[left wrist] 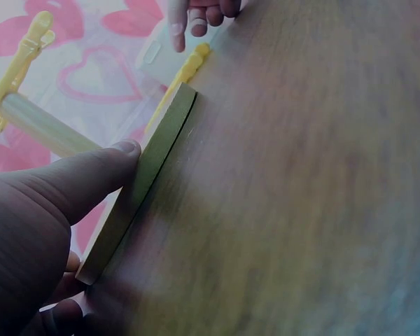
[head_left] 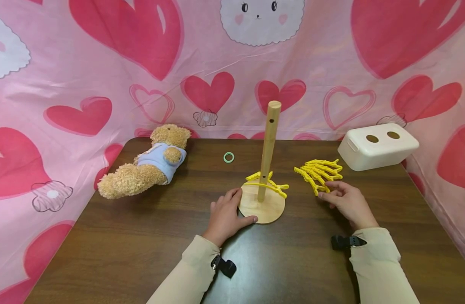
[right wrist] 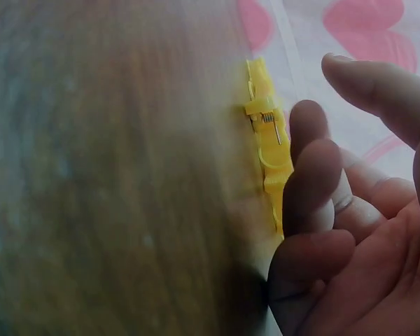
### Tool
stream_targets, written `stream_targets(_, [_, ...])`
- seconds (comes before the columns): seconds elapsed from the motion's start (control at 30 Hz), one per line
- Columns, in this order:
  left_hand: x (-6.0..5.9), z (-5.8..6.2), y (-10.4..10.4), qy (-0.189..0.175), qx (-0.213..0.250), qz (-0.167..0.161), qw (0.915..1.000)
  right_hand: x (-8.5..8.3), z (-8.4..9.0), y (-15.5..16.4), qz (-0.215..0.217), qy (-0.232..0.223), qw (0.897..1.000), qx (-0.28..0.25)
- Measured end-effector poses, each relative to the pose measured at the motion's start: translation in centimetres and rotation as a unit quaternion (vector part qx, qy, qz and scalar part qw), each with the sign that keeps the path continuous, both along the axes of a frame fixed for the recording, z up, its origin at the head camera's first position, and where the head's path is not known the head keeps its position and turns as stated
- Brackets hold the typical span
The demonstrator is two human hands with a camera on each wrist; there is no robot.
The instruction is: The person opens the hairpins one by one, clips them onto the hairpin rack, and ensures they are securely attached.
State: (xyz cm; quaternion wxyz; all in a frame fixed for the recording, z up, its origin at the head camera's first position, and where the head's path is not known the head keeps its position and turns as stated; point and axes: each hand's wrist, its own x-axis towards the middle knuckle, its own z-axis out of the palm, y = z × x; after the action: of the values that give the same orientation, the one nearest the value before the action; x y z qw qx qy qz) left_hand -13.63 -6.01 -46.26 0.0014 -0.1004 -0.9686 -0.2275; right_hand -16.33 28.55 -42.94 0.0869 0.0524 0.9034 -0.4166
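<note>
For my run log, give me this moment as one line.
left hand: grips wooden stand base | right hand: touching yellow clips pile | clips on stand | teddy bear far left

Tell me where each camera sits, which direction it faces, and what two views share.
Head: on the head, facing forward and down at the table; shows both sleeves, left hand, right hand.
Left wrist: low beside the left hand, looking along the wooden base; thumb on its edge.
Right wrist: beside the right hand, facing yellow clips; fingers show.
Shared: head and left wrist views both show the base and the post.
</note>
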Motion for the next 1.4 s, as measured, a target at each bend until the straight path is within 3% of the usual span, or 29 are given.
stream_targets(0.17, [0.0,0.0,-0.1,-0.003,0.000,0.001,1.0000,-0.1,-0.1,-0.1,0.010,-0.025,1.000,0.004])
stream_targets(0.4, [-0.1,0.0,-0.2,-0.008,0.000,0.002,1.0000,-0.2,-0.3,-0.3,0.015,-0.024,1.000,-0.002])
stream_targets(0.63, [0.0,0.0,-0.1,-0.012,0.001,0.003,0.9999,-0.2,-0.7,-0.9,-0.026,-0.023,0.999,-0.012])
stream_targets(0.77, [-0.1,0.1,0.0,-0.010,0.004,0.000,0.9999,-0.2,-0.7,-1.3,-0.043,-0.037,0.998,0.006])
stream_targets(1.07, [-0.1,0.1,0.1,-0.025,0.005,0.000,0.9997,-0.7,-0.8,-1.7,-0.014,-0.035,0.996,0.077])
stream_targets(1.4, [-0.1,0.0,0.0,-0.018,0.006,0.003,0.9998,-0.7,-0.5,-2.2,-0.026,-0.045,0.996,0.079])
